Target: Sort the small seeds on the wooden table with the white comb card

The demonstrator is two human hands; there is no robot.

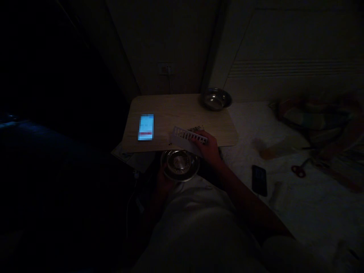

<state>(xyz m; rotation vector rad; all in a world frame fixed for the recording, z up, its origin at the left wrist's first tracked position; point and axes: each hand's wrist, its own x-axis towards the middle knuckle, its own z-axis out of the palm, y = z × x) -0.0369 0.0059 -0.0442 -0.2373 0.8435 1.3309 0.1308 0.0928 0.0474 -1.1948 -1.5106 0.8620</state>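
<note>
The room is very dark. My right hand grips a white slotted plastic tray and tilts it at the front edge of a small wooden table. Just below it sits a round steel bowl. My left hand is under the bowl's left rim and seems to hold it, though its fingers are mostly lost in shadow. A lit phone lies face up on the table's left part.
A second steel bowl stands at the table's far right corner. To the right lies a pale bed surface with a dark phone, red-handled scissors and crumpled cloth. A wall socket is behind.
</note>
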